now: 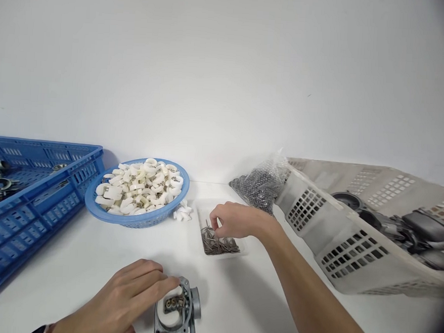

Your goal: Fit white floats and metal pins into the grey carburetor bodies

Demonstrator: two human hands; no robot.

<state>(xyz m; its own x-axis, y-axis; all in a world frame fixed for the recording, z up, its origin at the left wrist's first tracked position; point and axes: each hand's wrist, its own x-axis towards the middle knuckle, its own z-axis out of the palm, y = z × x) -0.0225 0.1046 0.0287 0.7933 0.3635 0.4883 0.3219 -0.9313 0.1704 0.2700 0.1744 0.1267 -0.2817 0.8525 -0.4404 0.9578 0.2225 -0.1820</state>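
Two hands: left hand curls round the metal part on the table, right hand bends into thin pins in a tray (can't tell if one is pinched); taking one, gently, seems best

On the white table the left hand holds a carburetor body, in which a white float is sitting, while the right hand puts its bent fingers into a small clear tray of thin metal pins. Behind them stands a round blue basket, filled with more white floats, between a blue crate at left and, at right, a plastic bag leaning near a pale crate with dark carburetors.
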